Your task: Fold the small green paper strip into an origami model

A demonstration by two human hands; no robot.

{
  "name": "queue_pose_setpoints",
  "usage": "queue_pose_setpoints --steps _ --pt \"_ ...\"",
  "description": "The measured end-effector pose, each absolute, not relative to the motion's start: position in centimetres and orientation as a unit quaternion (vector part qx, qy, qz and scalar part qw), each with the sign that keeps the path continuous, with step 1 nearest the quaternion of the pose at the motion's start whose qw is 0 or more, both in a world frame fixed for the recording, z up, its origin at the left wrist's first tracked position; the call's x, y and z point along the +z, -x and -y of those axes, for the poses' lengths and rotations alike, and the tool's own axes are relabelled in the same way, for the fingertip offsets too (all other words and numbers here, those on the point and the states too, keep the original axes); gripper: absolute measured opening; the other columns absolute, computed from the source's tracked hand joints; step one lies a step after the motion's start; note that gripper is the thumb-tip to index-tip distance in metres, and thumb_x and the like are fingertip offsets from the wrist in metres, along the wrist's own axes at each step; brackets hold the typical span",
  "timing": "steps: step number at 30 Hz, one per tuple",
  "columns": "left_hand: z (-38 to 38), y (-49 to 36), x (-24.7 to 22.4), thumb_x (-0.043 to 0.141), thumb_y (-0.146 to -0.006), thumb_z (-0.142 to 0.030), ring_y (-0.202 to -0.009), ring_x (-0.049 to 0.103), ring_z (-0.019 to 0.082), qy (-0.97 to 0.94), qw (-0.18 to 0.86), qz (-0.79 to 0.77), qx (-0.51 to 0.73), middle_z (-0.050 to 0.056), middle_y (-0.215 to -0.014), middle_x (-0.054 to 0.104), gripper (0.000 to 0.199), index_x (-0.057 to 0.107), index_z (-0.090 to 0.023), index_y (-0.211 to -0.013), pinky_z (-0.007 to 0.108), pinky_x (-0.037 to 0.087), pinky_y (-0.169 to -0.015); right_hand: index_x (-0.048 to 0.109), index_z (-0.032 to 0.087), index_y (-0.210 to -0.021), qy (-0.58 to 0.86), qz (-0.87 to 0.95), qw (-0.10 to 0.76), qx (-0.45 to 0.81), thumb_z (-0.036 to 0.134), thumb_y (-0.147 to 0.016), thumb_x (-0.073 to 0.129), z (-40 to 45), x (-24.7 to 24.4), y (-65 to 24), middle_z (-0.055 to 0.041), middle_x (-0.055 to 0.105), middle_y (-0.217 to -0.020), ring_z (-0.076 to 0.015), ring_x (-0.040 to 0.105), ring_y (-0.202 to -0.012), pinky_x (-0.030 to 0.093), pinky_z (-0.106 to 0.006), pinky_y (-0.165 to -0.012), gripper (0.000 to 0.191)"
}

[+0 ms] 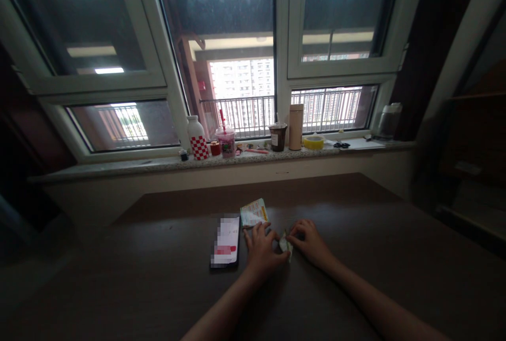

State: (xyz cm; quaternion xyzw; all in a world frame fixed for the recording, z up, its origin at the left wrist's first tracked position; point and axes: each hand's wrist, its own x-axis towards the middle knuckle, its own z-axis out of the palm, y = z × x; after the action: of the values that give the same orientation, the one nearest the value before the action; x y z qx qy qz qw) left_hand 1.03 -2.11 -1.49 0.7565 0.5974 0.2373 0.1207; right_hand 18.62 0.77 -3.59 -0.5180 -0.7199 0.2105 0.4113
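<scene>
Between my two hands lies a small pale green-and-white piece, like folded paper [285, 245], low over the dark table. My left hand [263, 249] grips its left side with thumb and forefinger, the other fingers spread towards a printed card or booklet [253, 213]. My right hand [309, 240] pinches its upper right edge, with the fingers curled in. A phone [226, 242] with a lit, partly blurred screen lies left of my left hand. What the small piece is exactly is too small to tell.
The brown table [158, 288] ends before a windowsill [166, 164]. On the sill stand a checked white bottle [197, 140], a pink drink cup [225, 143], a dark cup [278, 138], a tan flask [295, 127], yellow tape [313, 143], scissors [342, 145] and a clear jug [389, 121].
</scene>
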Motion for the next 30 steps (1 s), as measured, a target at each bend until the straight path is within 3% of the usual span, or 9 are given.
queue_pose_setpoints --steps 8,16,24,30 --pt "2.08 -1.08 -1.61 0.070 -0.064 -0.046 -0.136 0.025 0.033 -0.757 0.120 -0.595 0.242 0.005 -0.138 0.046 0.033 0.063 -0.027 -0.090 0.064 0.000 -0.109 0.071 0.023 -0.083 0.505 0.715 0.434 0.215 0.031 -0.074 0.069 -0.66 -3.29 -18.69 -0.0050 0.060 -0.093 -0.0229 0.050 -0.100 0.037 -0.035 -0.092 0.012" --pt "2.14 -1.14 -1.51 0.070 -0.064 -0.044 -0.137 0.024 0.033 -0.755 0.126 -0.597 0.238 0.004 -0.139 0.045 0.032 0.063 -0.027 -0.090 0.064 0.000 -0.109 0.067 0.022 -0.073 0.496 0.719 0.436 0.215 0.030 -0.077 0.065 -0.82 -3.21 -18.70 -0.0045 0.062 -0.088 -0.0223 0.051 -0.098 0.037 -0.037 -0.092 0.009" --pt "2.21 -1.11 -1.41 0.069 -0.064 -0.045 -0.138 0.024 0.032 -0.758 0.118 -0.598 0.231 0.004 -0.140 0.045 0.033 0.063 -0.028 -0.092 0.064 0.001 -0.110 0.070 0.024 -0.083 0.499 0.710 0.444 0.223 0.034 -0.078 0.064 -0.91 -3.23 -18.69 -0.0047 0.062 -0.091 -0.0233 0.051 -0.099 0.038 -0.038 -0.092 0.013" --pt "2.21 -1.17 -1.40 0.070 -0.063 -0.044 -0.137 0.024 0.033 -0.757 0.120 -0.600 0.231 0.005 -0.140 0.045 0.033 0.063 -0.028 -0.091 0.065 0.001 -0.109 0.066 0.022 -0.078 0.487 0.715 0.455 0.212 0.035 -0.081 0.060 -0.68 -2.85 -18.53 -0.0044 0.061 -0.088 -0.0228 0.051 -0.097 0.038 -0.037 -0.091 0.014"
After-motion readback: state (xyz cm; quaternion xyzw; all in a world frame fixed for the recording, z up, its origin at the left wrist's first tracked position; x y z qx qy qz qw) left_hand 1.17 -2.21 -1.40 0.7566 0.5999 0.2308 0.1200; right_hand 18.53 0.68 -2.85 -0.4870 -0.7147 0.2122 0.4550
